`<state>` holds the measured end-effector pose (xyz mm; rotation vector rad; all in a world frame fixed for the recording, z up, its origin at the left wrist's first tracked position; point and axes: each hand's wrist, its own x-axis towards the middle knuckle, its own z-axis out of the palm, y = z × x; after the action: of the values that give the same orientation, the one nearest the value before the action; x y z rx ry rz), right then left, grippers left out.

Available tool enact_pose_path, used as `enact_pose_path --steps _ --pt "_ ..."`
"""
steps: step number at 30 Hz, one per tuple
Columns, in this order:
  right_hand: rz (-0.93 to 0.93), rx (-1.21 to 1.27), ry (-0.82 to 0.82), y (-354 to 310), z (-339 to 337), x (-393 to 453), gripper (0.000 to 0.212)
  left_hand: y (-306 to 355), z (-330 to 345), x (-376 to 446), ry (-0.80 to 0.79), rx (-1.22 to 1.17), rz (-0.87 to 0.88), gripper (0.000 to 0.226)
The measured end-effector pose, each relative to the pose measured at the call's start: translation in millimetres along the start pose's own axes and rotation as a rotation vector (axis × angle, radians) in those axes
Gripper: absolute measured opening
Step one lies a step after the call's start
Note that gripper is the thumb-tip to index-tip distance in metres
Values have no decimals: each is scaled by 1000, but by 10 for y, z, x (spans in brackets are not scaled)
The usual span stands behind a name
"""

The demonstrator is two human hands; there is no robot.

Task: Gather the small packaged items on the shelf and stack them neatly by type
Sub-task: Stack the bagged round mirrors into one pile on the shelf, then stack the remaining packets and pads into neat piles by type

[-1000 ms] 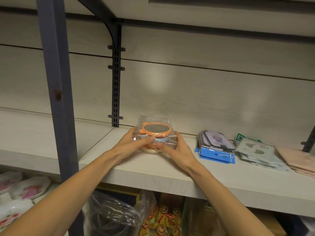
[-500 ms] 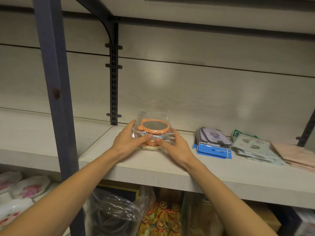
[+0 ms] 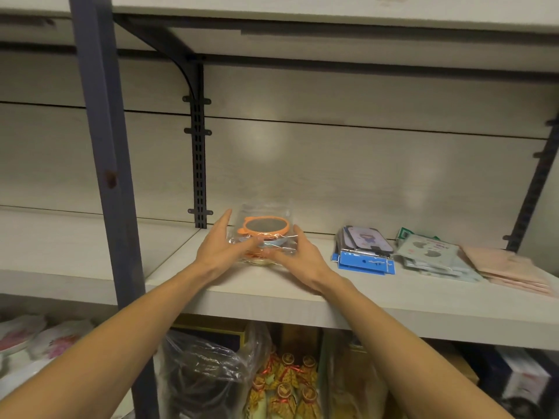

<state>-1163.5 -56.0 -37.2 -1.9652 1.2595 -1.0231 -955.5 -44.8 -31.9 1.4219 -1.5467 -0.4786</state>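
Note:
A small stack of clear-bagged round items with orange rims (image 3: 266,229) sits on the pale wooden shelf (image 3: 272,293), near its back wall. My left hand (image 3: 222,247) lies against the stack's left side with straight fingers, its thumb at the front. On the right side my right hand (image 3: 298,257) presses in the same way, thumb tip meeting the front of the bags. To the right lie a pile of blue-carded packs (image 3: 364,252), a pile of grey-green packs (image 3: 429,252) and flat pink packs (image 3: 508,267).
A dark blue upright post (image 3: 102,146) stands in front at the left, and a black slotted bracket (image 3: 198,146) is fixed to the back wall. Below the shelf are a crumpled plastic bag (image 3: 205,367), gold-wrapped items (image 3: 287,385) and flowered plates (image 3: 39,337).
Both hands stay at the stack. My left fingers have straightened along its side, and both thumbs have slid lower on the front. The stack itself has not shifted.

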Motion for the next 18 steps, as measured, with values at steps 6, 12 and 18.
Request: enact_pose_path --steps 6,12,18 --pt "-33 -293 153 -3 -515 -59 84 269 56 21 99 463 342 70" --pt "-83 -667 347 447 -1273 -271 47 679 572 31 3 549 575 56" --pt "10 -952 164 890 -1702 -388 68 932 1334 -10 -138 592 706 44"
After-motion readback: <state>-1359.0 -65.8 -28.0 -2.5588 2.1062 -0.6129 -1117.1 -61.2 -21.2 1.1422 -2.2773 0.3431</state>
